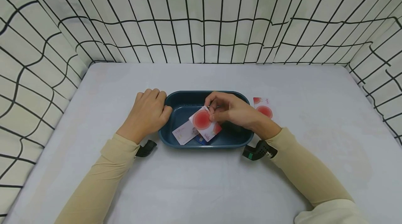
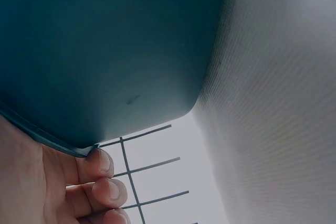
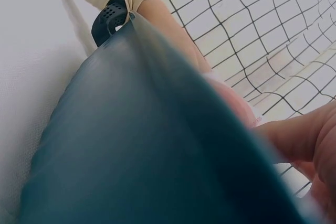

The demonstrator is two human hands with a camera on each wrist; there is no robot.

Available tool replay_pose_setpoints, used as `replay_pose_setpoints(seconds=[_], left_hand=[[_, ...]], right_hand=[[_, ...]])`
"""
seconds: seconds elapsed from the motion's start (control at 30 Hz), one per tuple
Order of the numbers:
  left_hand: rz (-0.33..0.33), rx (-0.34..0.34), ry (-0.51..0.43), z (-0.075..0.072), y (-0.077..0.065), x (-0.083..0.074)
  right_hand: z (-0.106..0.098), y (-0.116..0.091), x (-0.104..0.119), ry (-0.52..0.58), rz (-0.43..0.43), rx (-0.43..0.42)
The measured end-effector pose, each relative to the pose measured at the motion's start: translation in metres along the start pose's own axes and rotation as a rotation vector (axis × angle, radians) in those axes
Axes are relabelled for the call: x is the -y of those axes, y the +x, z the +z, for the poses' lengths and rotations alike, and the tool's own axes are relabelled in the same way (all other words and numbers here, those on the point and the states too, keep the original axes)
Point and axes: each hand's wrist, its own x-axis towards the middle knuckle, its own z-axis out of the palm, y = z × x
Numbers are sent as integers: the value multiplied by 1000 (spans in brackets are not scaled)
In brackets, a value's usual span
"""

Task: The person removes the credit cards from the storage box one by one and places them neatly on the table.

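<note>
Red-circle card [image 1: 201, 120] is in my right hand [image 1: 233, 111], pinched between thumb and fingers near its upper right edge, tilted over the tray [image 1: 180, 111]. Left hand [image 1: 147, 113] has curled fingers gripping the tray's left end at the rim; I read that as bracing.

Step, my call: mid-transfer of one card. Lifting out or laying in? A still can't settle it. Either way, the next move calls for a firm edge pinch, enough height to clear the rim, and no dragging on the cards below. Can't tell if the held one touches them.

Writing: pale card [image 1: 182, 135] in the tray appears to say VIP, rest too small. Red-circle card has a short red word near its lower corner, angled, not certain of the letters. Second red card [image 1: 263, 107], on the surface [image 1: 201, 182] just right of the tray, has similar lettering. Blue card [image 1: 201, 140]: mostly covered, nothing legible.
</note>
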Motion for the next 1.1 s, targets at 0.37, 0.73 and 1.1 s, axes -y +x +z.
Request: replay_pose_setpoints(seconds=[0.37, 0.73, 1.1], left_hand=[[-5, 1, 0, 0, 0, 0], [-10, 3, -6, 0, 1, -1], [-15, 21, -15, -1, 1, -1]], right_hand=[[-1, 0, -1, 13, 43, -17], [-1, -2, 1, -24, 52, -22], [-4, -5, 1, 95, -44, -26]])
